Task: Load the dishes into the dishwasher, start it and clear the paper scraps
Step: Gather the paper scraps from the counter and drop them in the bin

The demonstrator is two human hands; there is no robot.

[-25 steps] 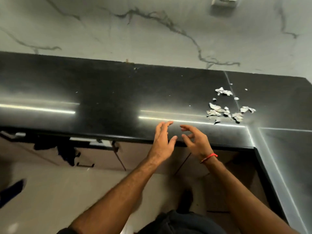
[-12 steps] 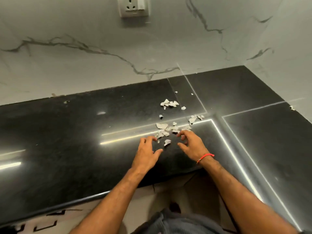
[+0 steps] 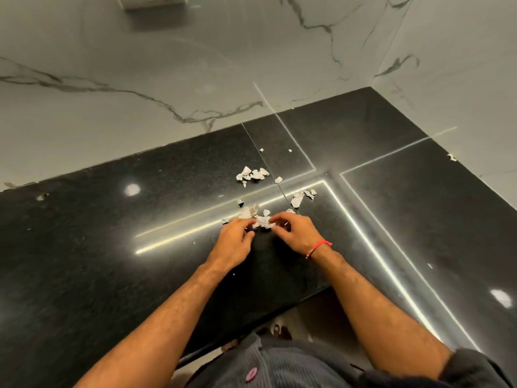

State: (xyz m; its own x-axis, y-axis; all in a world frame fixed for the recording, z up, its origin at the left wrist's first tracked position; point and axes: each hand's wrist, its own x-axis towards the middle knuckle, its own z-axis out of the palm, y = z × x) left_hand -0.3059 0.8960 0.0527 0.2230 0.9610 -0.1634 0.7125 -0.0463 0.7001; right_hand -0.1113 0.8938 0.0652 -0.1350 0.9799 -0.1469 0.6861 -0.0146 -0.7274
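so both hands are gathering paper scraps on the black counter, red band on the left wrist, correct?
Not quite. The head view shows the red band on the right wrist, not the left. The rest holds: left hand and right hand are both at the paper scraps on the black counter, with more scraps lying beyond them.

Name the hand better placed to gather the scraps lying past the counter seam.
Right. The right hand lies nearest the scraps past the seam; the left hand would have to cross over it.
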